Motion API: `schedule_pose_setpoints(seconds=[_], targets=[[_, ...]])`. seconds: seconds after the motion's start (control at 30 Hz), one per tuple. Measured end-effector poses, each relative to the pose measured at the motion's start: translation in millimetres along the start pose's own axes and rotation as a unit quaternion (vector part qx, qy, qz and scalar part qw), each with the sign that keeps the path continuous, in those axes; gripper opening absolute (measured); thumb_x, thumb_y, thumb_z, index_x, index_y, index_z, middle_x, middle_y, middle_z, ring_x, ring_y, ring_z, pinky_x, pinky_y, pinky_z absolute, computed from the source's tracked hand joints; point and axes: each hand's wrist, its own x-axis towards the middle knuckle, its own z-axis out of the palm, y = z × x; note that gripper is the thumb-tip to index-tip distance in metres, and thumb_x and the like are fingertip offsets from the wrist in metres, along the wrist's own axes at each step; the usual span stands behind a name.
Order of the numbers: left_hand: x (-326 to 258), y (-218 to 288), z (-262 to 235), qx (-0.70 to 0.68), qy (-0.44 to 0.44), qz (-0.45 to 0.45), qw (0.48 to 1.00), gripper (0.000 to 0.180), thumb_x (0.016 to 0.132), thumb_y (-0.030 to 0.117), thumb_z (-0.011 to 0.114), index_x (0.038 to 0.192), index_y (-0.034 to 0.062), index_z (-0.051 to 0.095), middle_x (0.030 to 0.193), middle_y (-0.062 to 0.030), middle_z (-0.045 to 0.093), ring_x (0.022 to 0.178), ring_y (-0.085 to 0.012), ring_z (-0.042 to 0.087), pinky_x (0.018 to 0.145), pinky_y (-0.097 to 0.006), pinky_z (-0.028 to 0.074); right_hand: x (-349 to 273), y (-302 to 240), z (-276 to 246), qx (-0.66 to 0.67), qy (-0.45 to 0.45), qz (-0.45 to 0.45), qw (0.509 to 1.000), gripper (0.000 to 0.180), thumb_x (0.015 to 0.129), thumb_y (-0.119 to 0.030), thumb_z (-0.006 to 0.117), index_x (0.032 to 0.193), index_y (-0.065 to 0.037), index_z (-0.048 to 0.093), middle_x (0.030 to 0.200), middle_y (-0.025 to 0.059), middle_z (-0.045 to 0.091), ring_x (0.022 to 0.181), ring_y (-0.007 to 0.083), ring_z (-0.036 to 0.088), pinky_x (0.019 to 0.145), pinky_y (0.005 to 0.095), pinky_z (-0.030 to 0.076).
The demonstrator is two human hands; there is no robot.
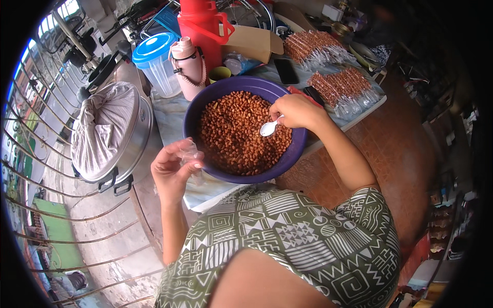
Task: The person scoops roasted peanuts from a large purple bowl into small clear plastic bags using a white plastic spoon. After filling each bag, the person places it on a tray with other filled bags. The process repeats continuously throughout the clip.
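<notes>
A purple basin filled with reddish-brown peanuts stands on the table before me. My right hand is closed round the handle of a small white spoon, whose bowl hangs over the peanuts at the basin's right side. At the basin's left rim, my left hand pinches a clear plastic bag between thumb and fingers. The bag looks crumpled, and I see no peanuts in it.
Filled packets of peanuts lie in rows at the table's right. Beyond the basin are a black phone, a green cup, a pink bottle, a blue-lidded pitcher and a red jug. A cloth-covered pot stands left.
</notes>
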Motion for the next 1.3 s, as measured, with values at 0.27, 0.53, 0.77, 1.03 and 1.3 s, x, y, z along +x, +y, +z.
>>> schedule_pose_setpoints(seconds=[0.27,0.53,0.77,1.03,1.3], targets=[[-18.6,-40.9,22.9,0.022,-0.065,-0.077,0.995,0.045,0.104,0.033,0.049,0.13,-0.0021,0.058,0.103,-0.0147,0.073,0.08,-0.0168,0.071,0.071,-0.024,0.052,22.3,-9.6,33.6,0.172,-0.139,-0.065,0.973,0.016,0.08,-0.012,0.076,0.095,-0.008,0.074,0.079,0.0058,0.071,0.076,0.0179,0.068,0.069,0.0341,0.051],[-3.4,-23.6,36.6,0.126,-0.164,-0.149,0.967,0.052,0.105,0.043,0.044,0.138,0.0027,0.048,0.069,0.0009,0.052,0.053,-0.0059,0.047,0.051,-0.018,0.039,23.7,24.1,19.4,0.359,-0.117,-0.102,0.921,0.015,0.084,-0.013,0.075,0.097,-0.005,0.074,0.079,-0.0008,0.069,0.071,0.0071,0.06,0.066,0.0254,0.048],[8.7,-18.1,46.8,0.164,-0.175,-0.182,0.954,0.04,0.106,0.041,0.043,0.112,0.004,0.054,0.069,0.0015,0.052,0.052,-0.0058,0.046,0.048,-0.019,0.037,8.4,9.9,-69.5,0.331,-0.065,-0.146,0.93,0.015,0.084,-0.011,0.075,0.097,-0.004,0.073,0.081,0.0021,0.071,0.076,0.0077,0.065,0.071,0.0241,0.051],[15.8,-21.9,52.4,0.128,-0.155,-0.199,0.959,0.044,0.108,0.038,0.037,0.119,0.0028,0.059,0.067,0.0009,0.05,0.048,-0.0059,0.045,0.047,-0.019,0.036,10.2,-22.1,-119.9,0.181,-0.075,-0.162,0.967,0.017,0.082,-0.014,0.075,0.095,-0.004,0.073,0.076,0.0009,0.067,0.071,0.0096,0.059,0.067,0.0273,0.047],[17.9,-18.8,55.1,0.102,-0.133,-0.201,0.965,0.047,0.108,0.042,0.036,0.123,0.0043,0.059,0.067,0.0009,0.051,0.048,-0.0052,0.045,0.047,-0.018,0.037,16.7,-49.2,-139.7,0.096,-0.082,-0.188,0.974,0.016,0.079,-0.015,0.072,0.091,-0.005,0.072,0.073,0.0063,0.066,0.068,0.0176,0.061,0.065,0.0325,0.046]])
